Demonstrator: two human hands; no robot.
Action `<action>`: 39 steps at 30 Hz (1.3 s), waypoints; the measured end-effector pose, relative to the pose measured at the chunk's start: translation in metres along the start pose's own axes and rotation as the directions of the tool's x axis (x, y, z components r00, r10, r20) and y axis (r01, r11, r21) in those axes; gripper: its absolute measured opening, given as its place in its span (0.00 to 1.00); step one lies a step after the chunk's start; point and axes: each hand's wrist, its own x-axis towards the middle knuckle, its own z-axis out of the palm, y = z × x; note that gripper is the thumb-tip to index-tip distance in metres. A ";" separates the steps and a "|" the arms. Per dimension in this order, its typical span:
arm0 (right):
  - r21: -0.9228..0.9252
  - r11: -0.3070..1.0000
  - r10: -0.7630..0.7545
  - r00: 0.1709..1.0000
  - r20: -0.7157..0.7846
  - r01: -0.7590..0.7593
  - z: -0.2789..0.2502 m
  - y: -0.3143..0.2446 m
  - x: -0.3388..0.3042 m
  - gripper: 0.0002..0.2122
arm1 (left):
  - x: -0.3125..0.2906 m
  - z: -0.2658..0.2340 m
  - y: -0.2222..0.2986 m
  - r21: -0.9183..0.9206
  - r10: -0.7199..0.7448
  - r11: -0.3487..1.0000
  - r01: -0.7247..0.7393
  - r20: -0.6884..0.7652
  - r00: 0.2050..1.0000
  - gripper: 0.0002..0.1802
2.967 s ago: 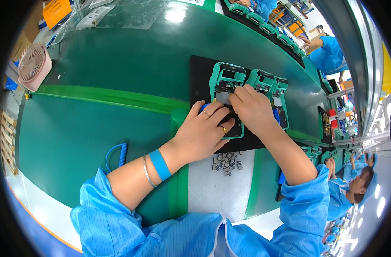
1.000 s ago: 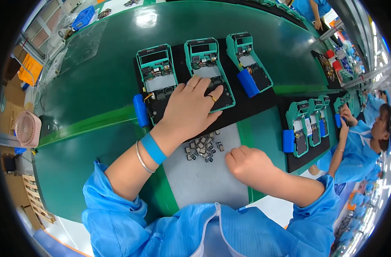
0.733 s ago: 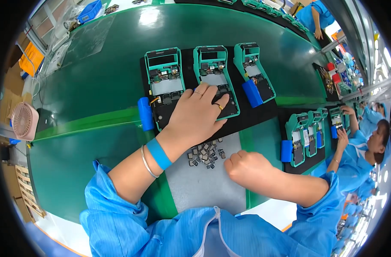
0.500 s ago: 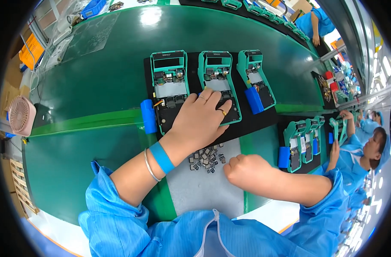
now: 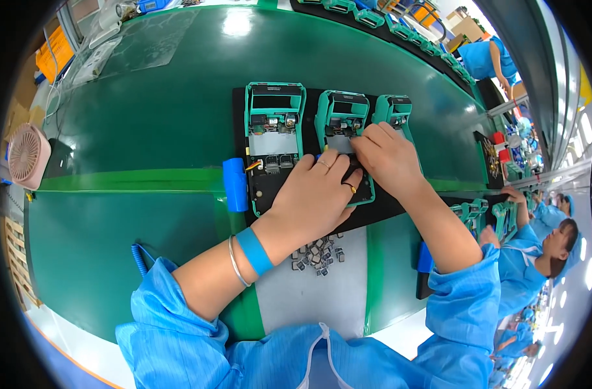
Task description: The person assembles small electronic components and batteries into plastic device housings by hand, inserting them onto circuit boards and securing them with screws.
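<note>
Three green-framed device housings with circuit boards inside lie in a row on a black mat. My left hand (image 5: 314, 191) lies over the lower half of the middle housing (image 5: 341, 104), its fingers bent down onto it, holding it. Just to its right, my right hand (image 5: 388, 155) reaches over the same housing with fingertips pinched together at its inner edge. Whatever is in that pinch is hidden. The left housing (image 5: 275, 97) shows its board and a blue cylinder (image 5: 235, 185) wired at its side. My right hand partly covers the right housing (image 5: 393, 107).
Small dark square parts (image 5: 318, 256) lie in a loose pile on a grey mat (image 5: 309, 298) close to me. A pink fan (image 5: 29, 155) stands at the left. More green housings (image 5: 399, 26) line the far edge. Co-workers sit and stand at the right.
My right hand has moved from beside the small-parts pile, up and forward to the middle housing. My left hand stays on that housing. The view has shifted slightly.
</note>
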 end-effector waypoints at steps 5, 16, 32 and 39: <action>-0.087 0.989 -0.114 0.990 0.087 0.121 0.002 0.000 0.007 0.07 | 0.000 -0.002 0.000 0.014 -0.024 1.000 0.023 0.046 0.999 0.30; -0.159 0.970 -0.156 0.973 0.171 0.183 0.002 0.006 0.012 0.06 | 0.000 -0.003 0.001 0.040 -0.034 0.999 0.031 0.080 0.996 0.29; -0.196 0.971 -0.096 0.977 0.189 0.133 0.002 0.009 0.024 0.04 | 0.003 -0.003 0.002 0.087 -0.013 0.996 0.007 0.074 0.997 0.29; 0.023 0.983 0.175 0.964 0.201 -0.183 -0.034 -0.024 0.006 0.04 | -0.002 -0.003 0.001 0.082 -0.023 0.996 0.019 0.053 0.998 0.28</action>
